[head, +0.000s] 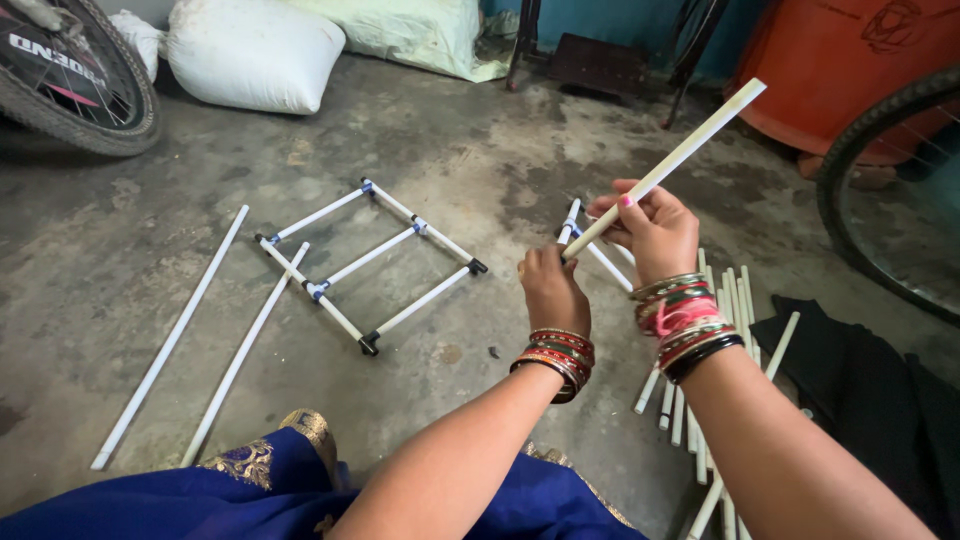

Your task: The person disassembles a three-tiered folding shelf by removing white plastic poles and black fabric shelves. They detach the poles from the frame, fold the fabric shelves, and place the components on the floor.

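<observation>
Both hands (pixel 600 265) grip one rod (pixel 665 165) | long, thin, white, tilted up-right

- A stained, grey concrete floor (pixel 450 130) carries everything.
- A ladder-like frame of white rods (pixel 370 265) lies at its centre.
- Two long loose white rods (pixel 170 340) lie left of the frame.
- A bundle of white rods (pixel 735 300) lies right, beside black cloth (pixel 860 380).
- White sacks (pixel 255 50) rest at the back.

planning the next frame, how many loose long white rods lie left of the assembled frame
2: one long rod lies farthest left, the other rod between it and the frame; none appears hidden.
</observation>
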